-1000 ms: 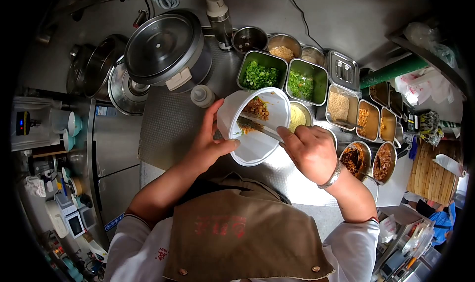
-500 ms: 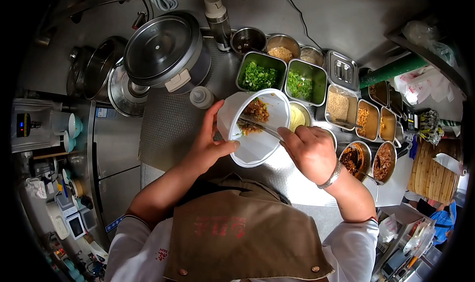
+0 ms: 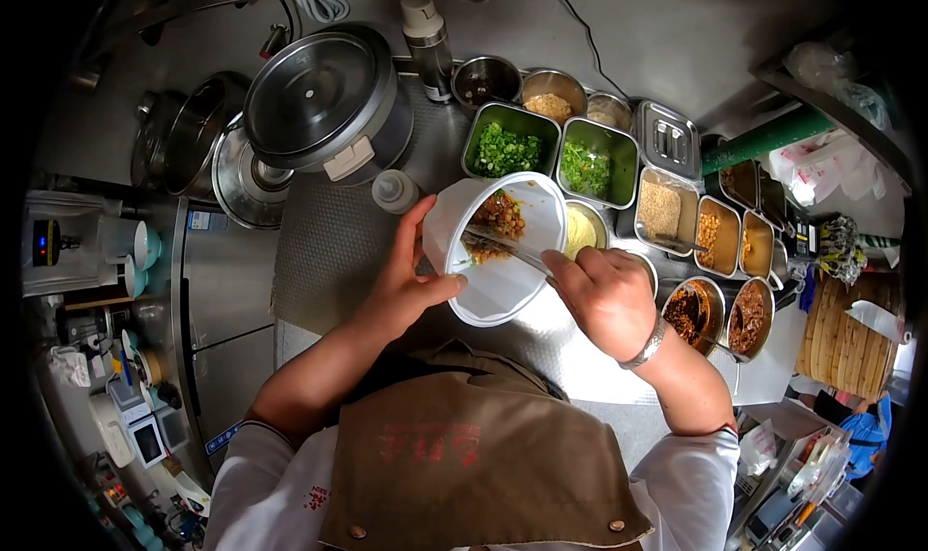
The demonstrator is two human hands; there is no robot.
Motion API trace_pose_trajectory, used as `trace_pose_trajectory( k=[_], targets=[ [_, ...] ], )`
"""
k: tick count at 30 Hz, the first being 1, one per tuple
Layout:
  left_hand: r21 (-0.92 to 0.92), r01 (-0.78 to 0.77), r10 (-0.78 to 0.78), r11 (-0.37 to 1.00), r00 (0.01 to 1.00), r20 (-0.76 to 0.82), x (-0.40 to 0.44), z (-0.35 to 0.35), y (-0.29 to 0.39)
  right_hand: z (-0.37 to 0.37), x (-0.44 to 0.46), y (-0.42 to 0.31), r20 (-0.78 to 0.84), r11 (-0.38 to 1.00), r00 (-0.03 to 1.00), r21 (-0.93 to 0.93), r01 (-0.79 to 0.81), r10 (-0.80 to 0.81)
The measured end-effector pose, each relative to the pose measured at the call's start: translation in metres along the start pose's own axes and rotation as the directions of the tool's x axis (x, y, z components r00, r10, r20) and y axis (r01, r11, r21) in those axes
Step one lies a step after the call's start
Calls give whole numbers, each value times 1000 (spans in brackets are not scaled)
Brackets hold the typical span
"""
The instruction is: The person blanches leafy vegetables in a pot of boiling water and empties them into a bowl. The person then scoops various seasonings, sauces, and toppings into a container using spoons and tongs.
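Note:
My left hand (image 3: 416, 275) grips a white plastic bowl (image 3: 503, 295) by its side, thumb at the rim. The bowl is tilted, its opening facing me, above the metal counter. Inside lies a brown chopped food mix (image 3: 503, 217) with bits of green. My right hand (image 3: 609, 295) is closed around slim metal tongs (image 3: 517, 249), whose tips reach into the mix; their exact tip shape is hard to see. Just beyond the bowl stand metal tubs of chopped green onion (image 3: 507, 152) and chopped herbs (image 3: 585, 169). A tub of yellow powder (image 3: 580, 230) is partly hidden behind the bowl.
A lidded cooker (image 3: 319, 97) and a squeeze bottle (image 3: 393, 191) stand left. A thermos (image 3: 425, 43) is at the back. To the right are sesame seeds (image 3: 659, 210), peanuts (image 3: 709, 237), and a chili sauce pot (image 3: 688, 311). A wooden board (image 3: 836, 343) lies far right.
Almost nothing differs. Both hands keep their hold on the bowl and the tongs, and the tongs shift only slightly within the food.

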State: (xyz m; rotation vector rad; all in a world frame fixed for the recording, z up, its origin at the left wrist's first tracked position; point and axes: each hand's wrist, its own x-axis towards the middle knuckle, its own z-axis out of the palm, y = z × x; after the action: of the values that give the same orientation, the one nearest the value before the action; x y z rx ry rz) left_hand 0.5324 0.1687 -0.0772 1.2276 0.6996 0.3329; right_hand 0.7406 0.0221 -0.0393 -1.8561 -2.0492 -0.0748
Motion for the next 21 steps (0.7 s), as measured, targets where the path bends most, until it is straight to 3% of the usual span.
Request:
trace_pose_trajectory(
  k=[6,10,13,16,21],
  targets=[
    [-7,-26,26,1000,999,-22,2,-4,-4,-11,-5,1,-62,996,997,79,-31,35],
    [-40,-29,27,999,999,-40,3,-9,-9,-11,-10,7,-19,928,976,313,-201,218],
    [-121,-1,-6,993,998,-62,4,-10,-13,-5,-16,17,37,791,920,499,-356,390],
    [-180,35,-48,983,997,-67,3,-11,-12,8,-27,26,172,509,796,687,-519,580],
    [-223,56,-73,973,995,-68,2,-8,-9,32,-39,35,318,205,731,824,-528,604]
  ],
)
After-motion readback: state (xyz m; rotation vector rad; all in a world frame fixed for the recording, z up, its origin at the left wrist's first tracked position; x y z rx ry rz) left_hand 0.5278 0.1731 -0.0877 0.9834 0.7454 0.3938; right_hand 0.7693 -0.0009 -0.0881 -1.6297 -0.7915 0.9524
